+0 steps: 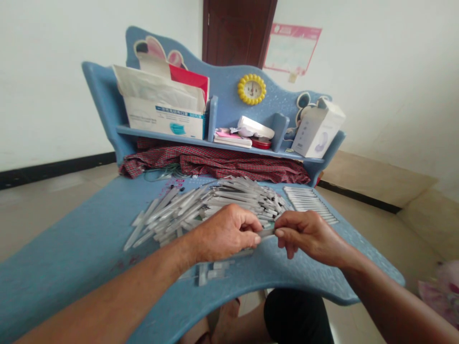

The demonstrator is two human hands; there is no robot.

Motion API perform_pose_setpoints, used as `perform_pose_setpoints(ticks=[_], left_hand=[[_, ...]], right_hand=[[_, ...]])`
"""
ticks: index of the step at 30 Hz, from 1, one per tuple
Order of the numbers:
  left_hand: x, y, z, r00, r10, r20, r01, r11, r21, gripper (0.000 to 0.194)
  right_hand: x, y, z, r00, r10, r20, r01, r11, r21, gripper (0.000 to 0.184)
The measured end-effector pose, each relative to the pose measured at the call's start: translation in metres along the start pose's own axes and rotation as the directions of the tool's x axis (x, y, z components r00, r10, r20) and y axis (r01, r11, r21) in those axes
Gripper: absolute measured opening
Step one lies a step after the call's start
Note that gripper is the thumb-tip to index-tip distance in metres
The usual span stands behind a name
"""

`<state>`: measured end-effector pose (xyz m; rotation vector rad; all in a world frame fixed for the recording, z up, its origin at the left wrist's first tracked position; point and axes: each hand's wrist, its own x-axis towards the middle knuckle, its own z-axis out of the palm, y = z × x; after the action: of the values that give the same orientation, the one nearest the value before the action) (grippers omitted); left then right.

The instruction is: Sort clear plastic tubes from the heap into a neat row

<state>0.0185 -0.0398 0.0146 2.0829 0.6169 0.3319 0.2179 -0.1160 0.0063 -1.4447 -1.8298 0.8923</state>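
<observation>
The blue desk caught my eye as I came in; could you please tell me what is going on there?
A person's left hand and right hand hold a slim pale piece between them, one end each, over the blue desk. Beyond the hands lies a loose heap of slim pieces. To its right, a neat row of slim pieces lies side by side.

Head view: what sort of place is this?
Likely a room in a home: a blue desk with a built-in shelf, a yellow-rimmed clock above it, and a brown door beyond.
</observation>
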Motion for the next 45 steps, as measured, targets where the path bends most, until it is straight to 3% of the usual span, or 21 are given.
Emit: perform_pose_setpoints(ticks=[3, 7, 12, 17, 21, 25, 29, 35, 40, 43, 45], left_hand=[[0.000, -0.001, 0.000, 1.000, 0.016, 0.009, -0.016, 1.000, 0.013, 0.013], [0.001, -0.001, 0.000, 1.000, 0.021, -0.021, -0.020, 0.999, 0.027, 0.013], [0.001, 0.000, 0.000, 0.998, 0.063, -0.028, -0.061, 0.995, 0.082, 0.014], [0.002, -0.002, 0.002, 0.989, 0.129, -0.069, -0.112, 0.973, 0.203, 0.015], [0.004, -0.008, 0.005, 0.923, 0.356, -0.143, -0.247, 0.836, 0.490, 0.015], [0.004, -0.012, 0.008, 0.844, 0.508, -0.172, -0.265, 0.674, 0.690, 0.018], [0.002, -0.010, 0.006, 0.827, 0.524, -0.205, -0.210, 0.626, 0.751, 0.015], [0.001, -0.006, 0.001, 0.848, 0.484, -0.214, -0.129, 0.581, 0.803, 0.018], [0.000, -0.005, -0.001, 0.860, 0.442, -0.256, -0.084, 0.617, 0.782, 0.014], [0.000, -0.002, -0.003, 0.850, 0.380, -0.364, -0.048, 0.745, 0.665, 0.013], [-0.001, 0.000, -0.005, 0.855, 0.283, -0.435, -0.012, 0.848, 0.529, 0.015]], right_hand=[[0.000, 0.000, 0.000, 1.000, 0.003, 0.012, -0.003, 0.999, -0.046, 0.045], [0.001, 0.000, 0.000, 1.000, -0.002, -0.004, 0.002, 1.000, -0.027, 0.034], [0.002, -0.001, 0.000, 1.000, -0.002, 0.006, 0.003, 0.999, -0.042, 0.041], [0.002, -0.002, 0.000, 1.000, 0.011, -0.015, -0.011, 1.000, 0.003, 0.033], [0.006, -0.004, 0.000, 0.999, -0.002, -0.036, 0.002, 1.000, 0.005, 0.035], [0.011, -0.010, -0.002, 0.997, -0.014, -0.075, 0.015, 1.000, 0.007, 0.038], [0.017, -0.019, -0.007, 0.994, -0.047, -0.100, 0.042, 0.998, -0.050, 0.038], [0.024, -0.031, -0.012, 0.987, -0.124, -0.104, 0.112, 0.987, -0.118, 0.037], [0.026, -0.032, -0.015, 0.984, -0.151, -0.096, 0.131, 0.973, -0.189, 0.040], [0.026, -0.020, -0.023, 0.978, -0.185, -0.100, 0.136, 0.920, -0.368, 0.033], [0.025, -0.007, -0.028, 0.977, -0.203, -0.066, 0.130, 0.811, -0.570, 0.021]])
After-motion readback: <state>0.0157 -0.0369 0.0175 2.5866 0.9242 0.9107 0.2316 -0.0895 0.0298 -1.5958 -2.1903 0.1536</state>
